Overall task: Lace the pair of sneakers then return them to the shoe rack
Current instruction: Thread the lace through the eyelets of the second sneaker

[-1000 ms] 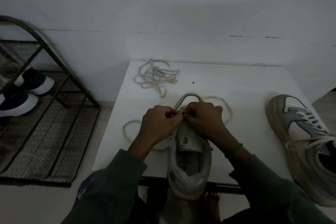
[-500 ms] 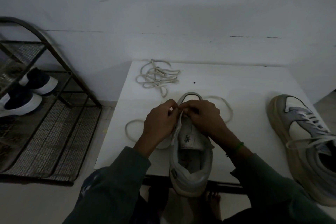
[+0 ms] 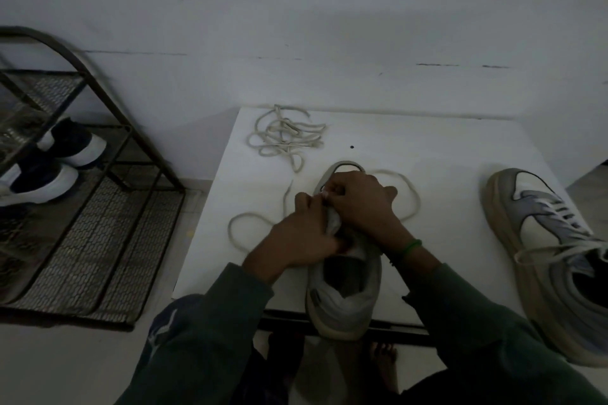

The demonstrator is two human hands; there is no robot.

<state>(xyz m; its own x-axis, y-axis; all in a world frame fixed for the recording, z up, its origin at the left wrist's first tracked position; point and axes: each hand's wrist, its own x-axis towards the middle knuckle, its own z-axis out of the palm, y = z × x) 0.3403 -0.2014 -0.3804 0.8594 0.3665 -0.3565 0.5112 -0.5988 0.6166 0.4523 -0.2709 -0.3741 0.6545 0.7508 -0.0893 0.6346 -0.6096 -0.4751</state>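
Threading the lace low on the white sneaker's eyelets

The white sneaker (image 3: pixel 343 289) lies mid-table, long axis 12 to 6, toe at 12; left hand (image 3: pixel 296 237) and right hand (image 3: pixel 358 204) meet over the tongue, both seemingly pinching the lace (image 3: pixel 411 204), whose slack loops toward 2 and 9.
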